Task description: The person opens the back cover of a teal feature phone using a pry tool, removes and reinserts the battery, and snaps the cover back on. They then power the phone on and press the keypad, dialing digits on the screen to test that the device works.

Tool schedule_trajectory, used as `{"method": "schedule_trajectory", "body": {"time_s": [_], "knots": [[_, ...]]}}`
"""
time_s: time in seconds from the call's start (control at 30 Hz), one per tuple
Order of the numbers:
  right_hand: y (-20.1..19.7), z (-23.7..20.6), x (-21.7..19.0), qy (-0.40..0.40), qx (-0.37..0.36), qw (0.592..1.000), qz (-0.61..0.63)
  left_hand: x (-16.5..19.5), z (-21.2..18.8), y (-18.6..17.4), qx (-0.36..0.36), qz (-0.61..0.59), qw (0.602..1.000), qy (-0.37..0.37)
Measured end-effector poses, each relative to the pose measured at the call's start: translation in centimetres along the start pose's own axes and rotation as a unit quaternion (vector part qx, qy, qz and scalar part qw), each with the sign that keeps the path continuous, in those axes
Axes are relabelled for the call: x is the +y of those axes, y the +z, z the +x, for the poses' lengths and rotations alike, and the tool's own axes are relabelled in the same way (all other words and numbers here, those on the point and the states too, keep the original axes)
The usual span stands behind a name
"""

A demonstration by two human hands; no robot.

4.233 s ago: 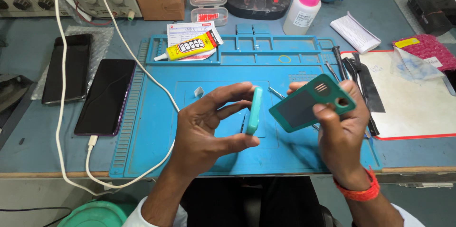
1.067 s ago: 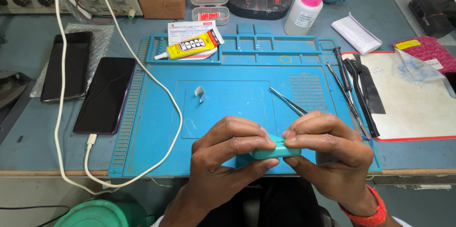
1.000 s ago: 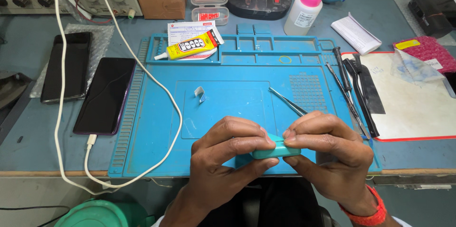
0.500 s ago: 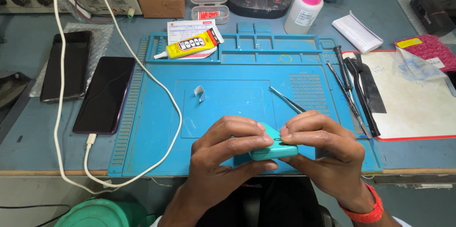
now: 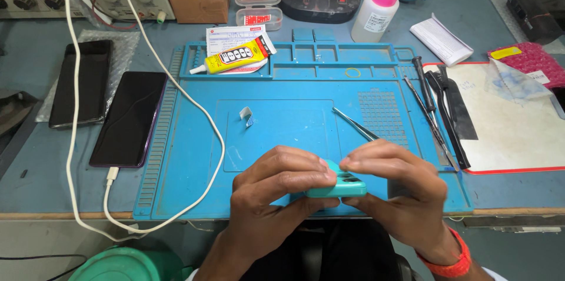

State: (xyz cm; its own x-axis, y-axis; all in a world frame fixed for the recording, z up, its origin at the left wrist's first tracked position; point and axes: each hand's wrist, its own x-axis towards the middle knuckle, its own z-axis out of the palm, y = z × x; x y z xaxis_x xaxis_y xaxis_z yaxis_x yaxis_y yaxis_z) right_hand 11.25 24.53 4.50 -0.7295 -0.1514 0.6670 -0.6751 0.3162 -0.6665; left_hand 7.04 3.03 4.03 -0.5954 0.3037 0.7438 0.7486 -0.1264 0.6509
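Head view: both hands pinch 1 teal phone case (image 5: 340,185) at the blue mat's (image 5: 188,157) near edge. Left hand (image 5: 276,190) and right hand (image 5: 394,190) each have a closed grip on it. Tweezers (image 5: 356,124) lie just beyond the grip.

My fingers (image 5: 294,169) pinch a teal phone (image 5: 341,185) over the blue mat (image 5: 282,134); behind it, a yellow glue tube (image 5: 232,57) with black lettering.
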Motion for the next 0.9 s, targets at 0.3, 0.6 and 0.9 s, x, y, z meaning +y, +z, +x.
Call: {"method": "schedule_trajectory", "body": {"time_s": [0.3,0.6,0.9], "knots": [[0.1,-0.6,0.1,-0.034,0.029,0.999,0.011,-0.2,-0.1,0.2,0.003,-0.011,1.000,-0.001],[0.1,-0.7,0.2,-0.034,0.037,0.999,-0.020,-0.5,-0.1,-0.3,0.012,0.010,1.000,-0.009],[0.2,0.3,-0.6,-0.054,0.020,0.998,-0.028,-0.8,-0.3,-0.1,0.025,0.011,1.000,0.008]]}}
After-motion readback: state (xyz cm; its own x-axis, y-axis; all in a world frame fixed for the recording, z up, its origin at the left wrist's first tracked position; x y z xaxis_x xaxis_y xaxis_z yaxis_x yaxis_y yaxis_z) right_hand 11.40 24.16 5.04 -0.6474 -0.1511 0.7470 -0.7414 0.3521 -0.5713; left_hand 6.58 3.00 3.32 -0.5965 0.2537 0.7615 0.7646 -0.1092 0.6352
